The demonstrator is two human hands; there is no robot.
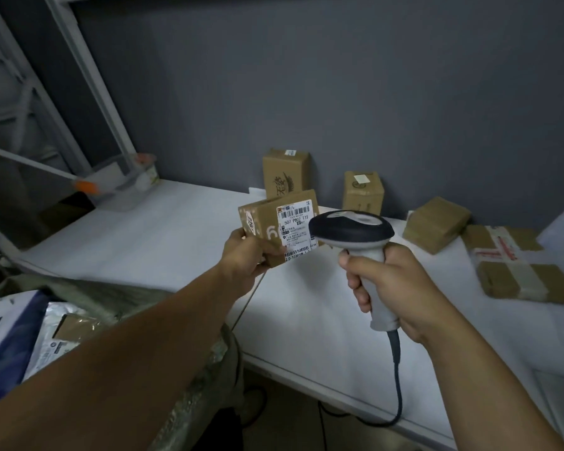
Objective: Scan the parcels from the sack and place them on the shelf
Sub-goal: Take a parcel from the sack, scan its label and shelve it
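Above the white shelf board, the left hand grips a small brown cardboard parcel, label turned toward the grey-and-black handheld scanner clenched in the right hand for reading.

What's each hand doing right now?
Left hand: closed on small brown cardboard parcel.
Right hand: closed on grey handheld barcode scanner.

Both hands raised, fingers clenched.

The white shelf lies bare across its left and front; cardboard boxes crowd the back wall and right end.
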